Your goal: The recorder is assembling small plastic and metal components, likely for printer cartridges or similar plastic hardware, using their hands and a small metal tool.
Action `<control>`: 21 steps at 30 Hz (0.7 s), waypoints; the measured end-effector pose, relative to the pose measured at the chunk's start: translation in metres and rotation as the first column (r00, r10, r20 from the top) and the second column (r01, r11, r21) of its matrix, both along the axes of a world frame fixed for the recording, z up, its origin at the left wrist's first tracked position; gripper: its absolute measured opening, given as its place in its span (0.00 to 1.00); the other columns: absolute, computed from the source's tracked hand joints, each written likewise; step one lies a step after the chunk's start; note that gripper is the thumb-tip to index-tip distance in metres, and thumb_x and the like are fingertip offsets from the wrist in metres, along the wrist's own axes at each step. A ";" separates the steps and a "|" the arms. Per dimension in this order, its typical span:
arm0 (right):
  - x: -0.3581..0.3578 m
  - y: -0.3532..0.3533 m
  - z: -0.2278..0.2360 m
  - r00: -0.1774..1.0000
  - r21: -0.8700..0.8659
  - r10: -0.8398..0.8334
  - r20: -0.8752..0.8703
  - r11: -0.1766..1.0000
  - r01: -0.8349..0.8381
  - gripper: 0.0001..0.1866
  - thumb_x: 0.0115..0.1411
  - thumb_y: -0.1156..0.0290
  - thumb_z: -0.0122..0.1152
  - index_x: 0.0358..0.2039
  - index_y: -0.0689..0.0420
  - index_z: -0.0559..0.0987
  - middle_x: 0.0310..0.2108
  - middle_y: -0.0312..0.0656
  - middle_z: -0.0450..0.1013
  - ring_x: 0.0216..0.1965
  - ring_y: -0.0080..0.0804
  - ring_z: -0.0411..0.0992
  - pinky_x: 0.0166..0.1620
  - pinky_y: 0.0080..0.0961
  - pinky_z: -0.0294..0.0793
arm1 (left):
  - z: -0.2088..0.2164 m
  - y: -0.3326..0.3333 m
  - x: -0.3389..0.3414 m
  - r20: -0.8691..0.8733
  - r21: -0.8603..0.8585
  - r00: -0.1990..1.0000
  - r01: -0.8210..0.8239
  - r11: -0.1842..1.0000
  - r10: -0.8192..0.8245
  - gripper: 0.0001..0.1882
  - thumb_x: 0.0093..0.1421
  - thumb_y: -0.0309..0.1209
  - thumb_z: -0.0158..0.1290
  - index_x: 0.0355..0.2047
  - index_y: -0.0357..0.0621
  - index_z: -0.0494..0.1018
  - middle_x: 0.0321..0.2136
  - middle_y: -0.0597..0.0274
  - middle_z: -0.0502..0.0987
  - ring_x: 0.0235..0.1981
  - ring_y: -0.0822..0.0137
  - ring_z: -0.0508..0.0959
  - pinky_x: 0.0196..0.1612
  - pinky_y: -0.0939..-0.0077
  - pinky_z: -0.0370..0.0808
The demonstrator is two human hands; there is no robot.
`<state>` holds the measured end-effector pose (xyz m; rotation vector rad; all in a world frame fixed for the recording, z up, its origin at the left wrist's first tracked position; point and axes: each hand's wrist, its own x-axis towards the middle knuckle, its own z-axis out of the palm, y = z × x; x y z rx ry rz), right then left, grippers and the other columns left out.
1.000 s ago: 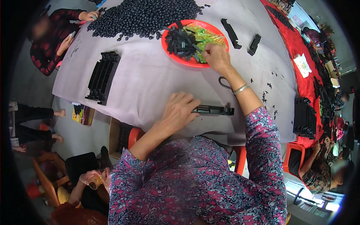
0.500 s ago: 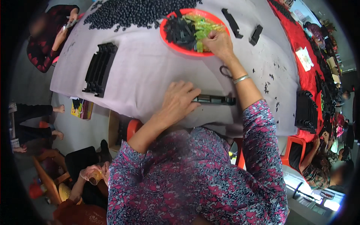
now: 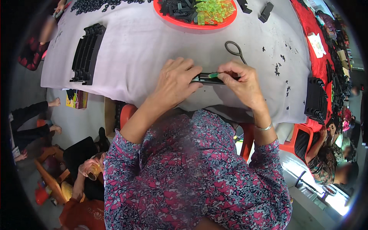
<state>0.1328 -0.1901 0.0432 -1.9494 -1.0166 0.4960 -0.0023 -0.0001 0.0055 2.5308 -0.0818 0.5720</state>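
Note:
My left hand (image 3: 176, 79) is closed on one end of a long, narrow black plastic part (image 3: 207, 81) near the table's front edge. Over the other end, my right hand (image 3: 242, 81) pinches a small green translucent plastic piece (image 3: 213, 75) at the part's slot. Whether the piece is seated in it, I cannot tell; the fingers hide much of that end. Beyond my hands stands a red bowl (image 3: 190, 26) with black strips (image 3: 178, 10) on its left side and yellow-green translucent pieces (image 3: 214, 11) on its right.
Scissors (image 3: 234, 49) lie just beyond my right hand. A row of black plastic parts (image 3: 88, 55) sits at the left, another stack (image 3: 316, 100) at the right edge. Loose black beads (image 3: 92, 5) lie at the far left, black scraps (image 3: 277, 69) at the right. Other people sit nearby.
My right hand has come back from the bowl to the black plastic part, with a green piece in its fingers. The view has tilted nearer, and the scissors now show fully.

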 end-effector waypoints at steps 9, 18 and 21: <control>-0.031 0.010 -0.014 0.958 0.119 -0.175 0.229 0.981 0.150 0.06 0.52 0.77 0.70 0.30 0.58 0.81 0.25 0.40 0.75 0.27 0.36 0.71 0.32 0.32 0.71 | -0.001 -0.003 -0.003 -0.026 -0.050 1.000 0.012 0.999 -0.014 0.20 0.47 0.38 0.67 0.39 0.43 0.79 0.31 0.59 0.72 0.35 0.55 0.73 0.38 0.60 0.68; -0.041 0.015 -0.027 0.921 0.193 -0.273 0.278 0.955 0.224 0.04 0.52 0.76 0.70 0.28 0.56 0.81 0.24 0.36 0.77 0.27 0.33 0.70 0.34 0.31 0.68 | 0.001 -0.002 -0.004 -0.066 -0.112 0.998 0.017 0.994 -0.024 0.19 0.49 0.38 0.66 0.38 0.42 0.79 0.31 0.58 0.73 0.35 0.54 0.74 0.39 0.61 0.69; -0.043 0.016 -0.029 0.906 0.202 -0.285 0.312 0.952 0.230 0.04 0.52 0.75 0.70 0.28 0.55 0.82 0.25 0.35 0.77 0.27 0.32 0.69 0.37 0.31 0.66 | 0.003 0.001 -0.003 -0.068 -0.159 0.996 0.037 0.987 -0.049 0.18 0.52 0.38 0.64 0.39 0.40 0.79 0.31 0.56 0.74 0.36 0.52 0.75 0.39 0.60 0.70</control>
